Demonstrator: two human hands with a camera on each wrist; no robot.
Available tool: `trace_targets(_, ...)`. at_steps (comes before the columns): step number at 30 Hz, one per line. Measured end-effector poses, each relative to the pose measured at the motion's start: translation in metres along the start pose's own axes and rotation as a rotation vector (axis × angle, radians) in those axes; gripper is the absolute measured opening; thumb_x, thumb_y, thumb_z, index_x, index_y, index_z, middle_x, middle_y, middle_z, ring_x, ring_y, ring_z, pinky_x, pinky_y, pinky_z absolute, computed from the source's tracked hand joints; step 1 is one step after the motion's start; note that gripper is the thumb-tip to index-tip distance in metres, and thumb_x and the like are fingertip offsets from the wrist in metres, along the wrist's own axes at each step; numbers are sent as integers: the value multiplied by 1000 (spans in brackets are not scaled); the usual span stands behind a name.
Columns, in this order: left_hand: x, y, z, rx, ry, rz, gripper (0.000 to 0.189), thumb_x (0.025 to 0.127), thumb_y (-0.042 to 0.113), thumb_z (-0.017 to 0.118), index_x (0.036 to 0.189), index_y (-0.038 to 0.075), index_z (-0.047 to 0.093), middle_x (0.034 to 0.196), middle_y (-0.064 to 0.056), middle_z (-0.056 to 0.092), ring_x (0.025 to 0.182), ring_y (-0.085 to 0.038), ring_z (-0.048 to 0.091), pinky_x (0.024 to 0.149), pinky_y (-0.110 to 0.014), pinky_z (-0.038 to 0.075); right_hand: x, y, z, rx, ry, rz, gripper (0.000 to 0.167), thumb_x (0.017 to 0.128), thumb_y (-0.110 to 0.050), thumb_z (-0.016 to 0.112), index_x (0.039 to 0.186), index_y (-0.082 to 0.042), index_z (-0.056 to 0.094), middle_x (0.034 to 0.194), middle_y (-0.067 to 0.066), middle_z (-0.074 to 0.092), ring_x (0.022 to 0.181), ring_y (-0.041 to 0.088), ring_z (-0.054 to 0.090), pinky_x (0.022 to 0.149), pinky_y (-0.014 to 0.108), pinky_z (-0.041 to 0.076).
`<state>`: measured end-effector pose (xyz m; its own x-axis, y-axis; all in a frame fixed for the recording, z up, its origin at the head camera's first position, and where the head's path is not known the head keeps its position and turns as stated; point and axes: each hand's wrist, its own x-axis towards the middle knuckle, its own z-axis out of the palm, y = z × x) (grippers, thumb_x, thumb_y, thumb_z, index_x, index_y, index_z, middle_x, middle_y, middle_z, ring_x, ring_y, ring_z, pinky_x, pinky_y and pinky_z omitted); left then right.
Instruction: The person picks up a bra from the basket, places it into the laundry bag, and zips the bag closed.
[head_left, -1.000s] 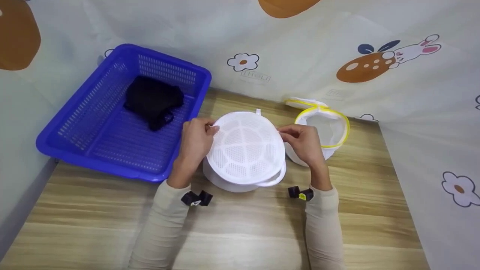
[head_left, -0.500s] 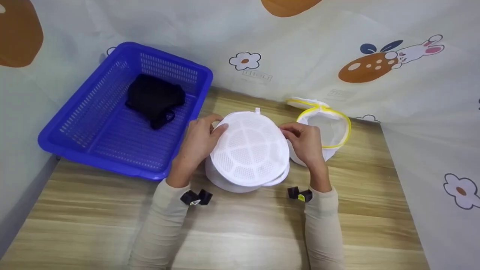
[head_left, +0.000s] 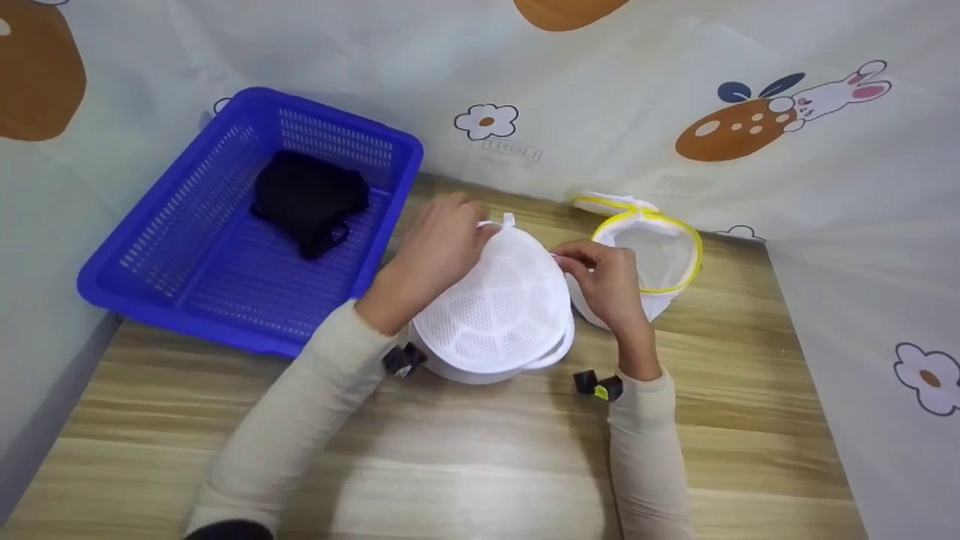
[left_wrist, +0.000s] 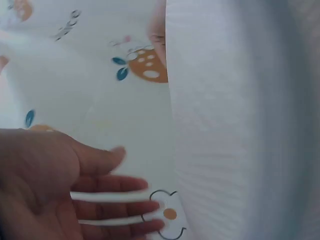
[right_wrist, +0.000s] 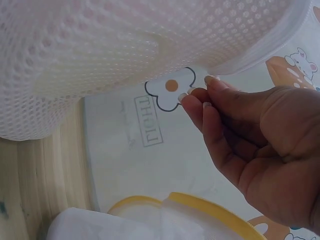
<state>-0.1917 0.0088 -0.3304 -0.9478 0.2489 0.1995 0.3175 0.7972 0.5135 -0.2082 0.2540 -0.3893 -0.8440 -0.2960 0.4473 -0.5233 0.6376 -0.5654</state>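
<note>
A round white mesh laundry bag (head_left: 495, 300) with a side loop handle (head_left: 555, 354) stands on the table in the head view, its lid lying over the top. My right hand (head_left: 606, 281) pinches at the rim on its right side; in the right wrist view thumb and fingertips come together right at the mesh edge. Over the bag's far left side is my left hand (head_left: 439, 244), near the small white tab (head_left: 509, 219). The left wrist view shows that hand (left_wrist: 45, 185) with fingers extended, apart from the bag's pale wall (left_wrist: 210, 125).
To the left sits a blue plastic basket (head_left: 187, 315) holding a black cloth garment (head_left: 307, 195). Behind my right hand stands a second white bag with a yellow trim (head_left: 700, 251), its lid folded back. A printed curtain (head_left: 390, 60) borders the table.
My left hand has left the bag's left edge and moved up and right toward the tab at the back. My right hand has stayed at the right rim.
</note>
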Motion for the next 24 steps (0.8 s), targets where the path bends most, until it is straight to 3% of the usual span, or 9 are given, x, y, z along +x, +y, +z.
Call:
trace_targets(3,26,9,8,-1,-60,77,32,97,33,55,102,6,72,97,-11,65,96,-29,60,84,-42,44,1,0,1,-1,9,-28,5,84,-9,72,87,-8,76,82,0,72,71,10,66,63,19,49)
trace_targets(7,47,12,25,40,-149,114,43,96,44,51,111,9,71,105,-7,68,102,-26,58,93,-40,38,0,0,2,0,20,-64,6,84,-9,72,87,-7,76,82,0,72,72,9,66,64,20,50)
trace_targets(12,51,9,37,41,-311,114,43,93,46,56,111,9,71,112,-3,68,110,-26,57,100,-45,29,0,1,4,-5,27,-85,6,84,-10,71,87,-6,76,83,0,72,74,8,66,66,23,51)
trace_targets(15,48,6,39,6,-372,99,37,91,41,61,107,9,72,110,-3,68,111,-26,56,100,-47,26,-1,1,6,-5,31,-93,6,85,-10,71,86,-6,75,82,0,72,75,8,66,66,24,51)
trace_targets(19,42,5,41,-71,-341,50,30,88,33,69,103,7,71,107,-4,68,109,-26,55,98,-47,28,0,0,8,11,29,-105,6,85,-11,71,87,-7,76,83,-1,72,75,8,66,66,25,52)
trace_targets(24,30,4,51,-187,-225,-28,23,84,24,74,99,6,72,104,-7,67,106,-26,54,95,-45,32,0,-1,12,27,23,-117,6,85,-11,71,88,-8,76,84,-1,72,76,10,67,67,27,53)
